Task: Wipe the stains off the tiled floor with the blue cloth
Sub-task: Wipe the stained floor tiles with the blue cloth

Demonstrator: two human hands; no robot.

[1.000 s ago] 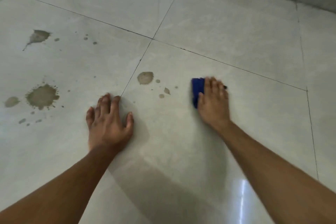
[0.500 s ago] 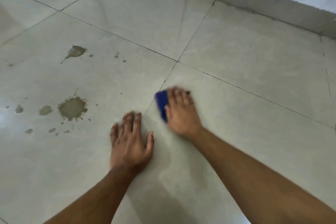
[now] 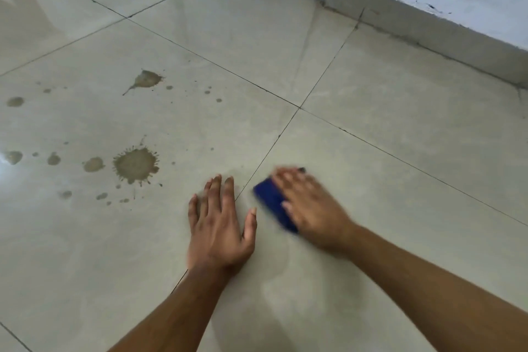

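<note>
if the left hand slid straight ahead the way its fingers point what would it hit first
Nothing, as far as this view shows: the left hand points up over bare floor, passing right of the big stain. The small specks lie roughly ahead, far off.

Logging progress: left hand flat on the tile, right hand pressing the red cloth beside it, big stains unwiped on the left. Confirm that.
Wrong on one count: the head view shows the cloth is blue, not red. The right hand presses it beside the flat left hand; the big stains remain.
</note>
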